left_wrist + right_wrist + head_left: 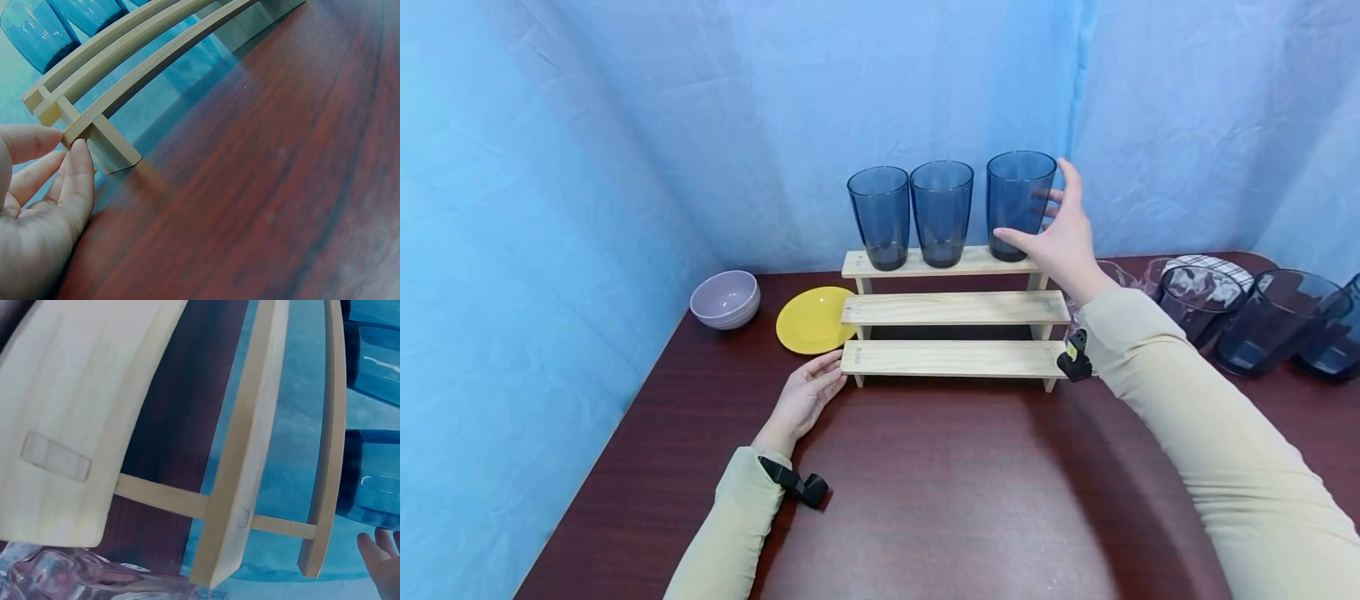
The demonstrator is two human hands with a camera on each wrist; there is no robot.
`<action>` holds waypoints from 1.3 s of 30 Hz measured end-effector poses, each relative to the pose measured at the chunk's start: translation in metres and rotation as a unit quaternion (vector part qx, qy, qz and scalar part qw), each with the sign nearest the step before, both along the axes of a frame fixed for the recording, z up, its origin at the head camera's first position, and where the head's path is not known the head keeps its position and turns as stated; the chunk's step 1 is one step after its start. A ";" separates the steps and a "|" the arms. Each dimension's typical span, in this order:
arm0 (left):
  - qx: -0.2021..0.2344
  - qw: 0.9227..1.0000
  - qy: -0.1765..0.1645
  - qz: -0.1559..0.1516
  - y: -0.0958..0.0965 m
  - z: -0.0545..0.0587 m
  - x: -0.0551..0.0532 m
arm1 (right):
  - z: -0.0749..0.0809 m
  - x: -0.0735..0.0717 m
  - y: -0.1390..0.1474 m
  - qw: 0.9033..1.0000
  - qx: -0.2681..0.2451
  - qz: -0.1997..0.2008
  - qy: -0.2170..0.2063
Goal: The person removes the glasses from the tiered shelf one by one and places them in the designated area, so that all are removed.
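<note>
"Which step is this?"

"Setting the glass (1011, 190) near the top shelf's (977, 259) right end, I'd say, upper right of centre. The right hand (1067, 240) curls its fingers round it; the left hand (807, 396) pinches the bottom shelf's (955, 358) end."

"Next?"

"Probably calls for a steady glass, then spreading the right fingers clear."
</note>
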State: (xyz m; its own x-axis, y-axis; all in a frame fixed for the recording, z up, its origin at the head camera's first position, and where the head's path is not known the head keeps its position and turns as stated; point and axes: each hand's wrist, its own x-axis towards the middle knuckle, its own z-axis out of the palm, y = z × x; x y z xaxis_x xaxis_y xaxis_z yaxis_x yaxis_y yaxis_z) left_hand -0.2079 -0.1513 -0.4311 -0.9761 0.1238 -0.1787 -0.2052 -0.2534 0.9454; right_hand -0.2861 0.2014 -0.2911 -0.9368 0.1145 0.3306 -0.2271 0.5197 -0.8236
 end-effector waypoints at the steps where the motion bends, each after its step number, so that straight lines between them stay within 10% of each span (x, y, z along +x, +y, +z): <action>1: 0.001 1.000 -0.001 0.000 0.000 0.000 0.000 | 0.001 0.000 0.000 1.000 -0.001 -0.002 0.001; 39: -0.006 1.000 -0.007 0.002 -0.002 -0.002 -0.001 | -0.004 -0.006 -0.007 1.000 -0.008 -0.017 0.015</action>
